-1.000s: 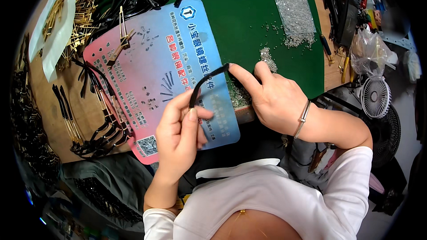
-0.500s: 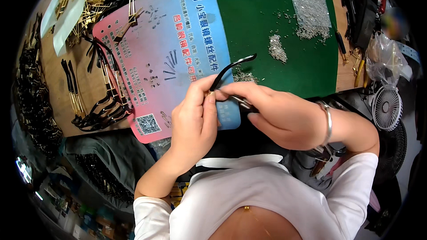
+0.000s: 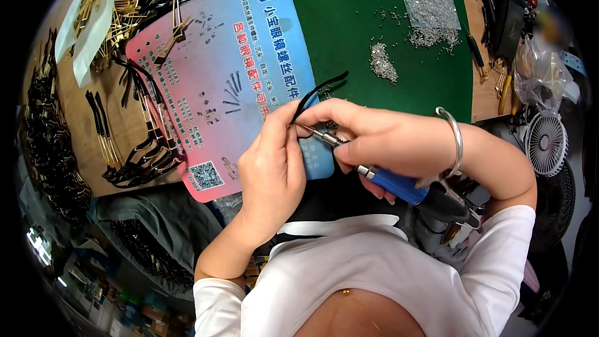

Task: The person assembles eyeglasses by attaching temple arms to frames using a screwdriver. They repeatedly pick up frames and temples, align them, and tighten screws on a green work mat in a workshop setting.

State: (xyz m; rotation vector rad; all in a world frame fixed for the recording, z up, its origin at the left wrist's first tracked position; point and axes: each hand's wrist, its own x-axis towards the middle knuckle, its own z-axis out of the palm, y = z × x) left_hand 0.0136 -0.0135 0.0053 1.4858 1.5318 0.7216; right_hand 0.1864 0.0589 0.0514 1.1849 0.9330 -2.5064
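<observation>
While both hands meet just above the near edge of the table, the scene breaks down as follows.

Left hand: the left hand (image 3: 271, 168) pinches the lower end of a thin black eyeglass temple arm (image 3: 321, 87), fingers (image 3: 282, 126) closed narrowly on it.
Temple arm: it curves up and to the right from the pinch, its free end raised over the green mat (image 3: 374, 12).
Right hand: the right hand (image 3: 380, 140) is wrapped around a blue-handled screwdriver (image 3: 390, 182), fingers curled tight on the shaft; a silver bangle (image 3: 454, 140) circles the wrist.
Screwdriver: its metal tip points left and meets the temple arm right at the left fingertips.
Printed mat: a pink-and-blue printed mat (image 3: 212, 81) lies under and beyond the hands, small dark screws and parts scattered on it.
Left of the mat: black temple arms (image 3: 140, 156) lie in a loose bundle, with gold-coloured metal parts (image 3: 115, 0) heaped farther back.
Green mat: a small pile of silvery screws (image 3: 382, 62) sits well apart from the hands, a larger spread (image 3: 427, 6) beyond it.
Far right: a small white fan (image 3: 544, 143) stands near the table's edge.
</observation>
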